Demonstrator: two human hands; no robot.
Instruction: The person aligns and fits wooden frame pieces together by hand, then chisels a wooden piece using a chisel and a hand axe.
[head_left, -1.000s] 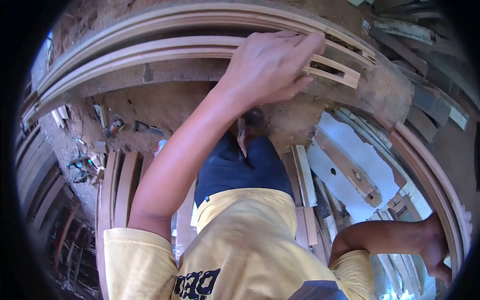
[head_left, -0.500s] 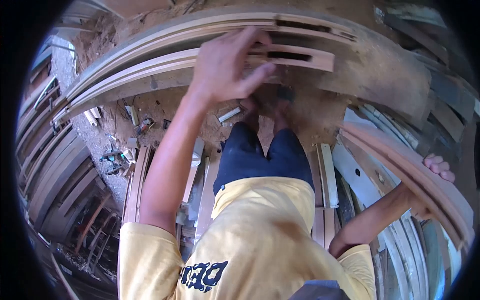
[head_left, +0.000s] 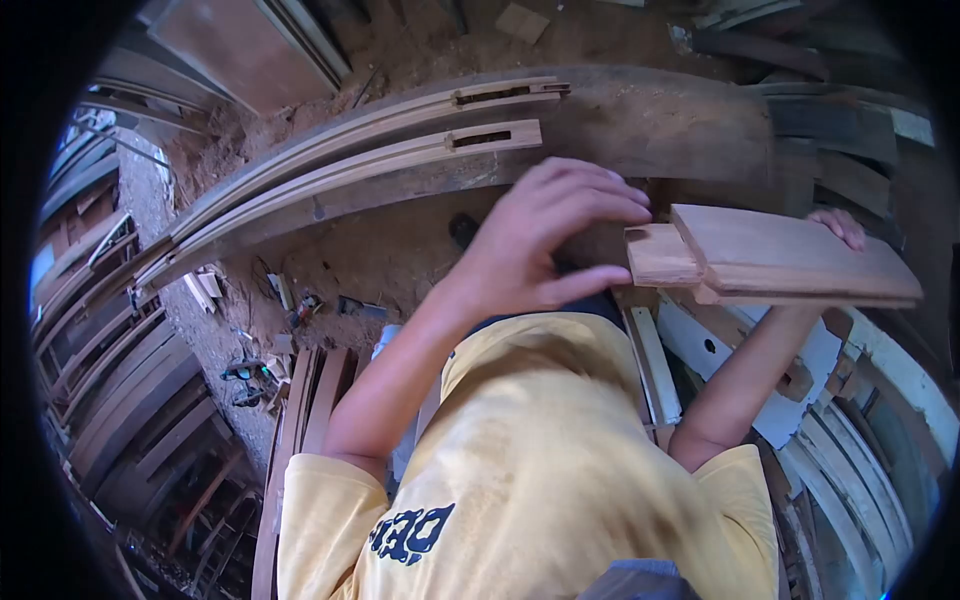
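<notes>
My right hand (head_left: 840,228) grips a short wide wooden board (head_left: 790,258) at its right part, with fingers over the far edge. The board has a narrower tenon (head_left: 660,255) at its left end. My left hand (head_left: 560,225) is just left of that tenon, fingers and thumb apart, nothing held. Beyond it, two long wooden pieces lie side by side on a wide plank (head_left: 650,120): a nearer one (head_left: 400,155) and a farther one (head_left: 400,115), each with a dark slot near its right end.
Stacked boards (head_left: 130,390) stand at the left. A reddish panel (head_left: 235,50) leans at the back left. Small tools and offcuts (head_left: 250,370) lie on the ground at the left. More lumber (head_left: 850,470) is at the lower right, beside a white board (head_left: 700,345) with a hole.
The board in my right hand has swung up and inward, nearly level before me. My left hand has moved from the slotted pieces toward the tenon end. The view has shifted.
</notes>
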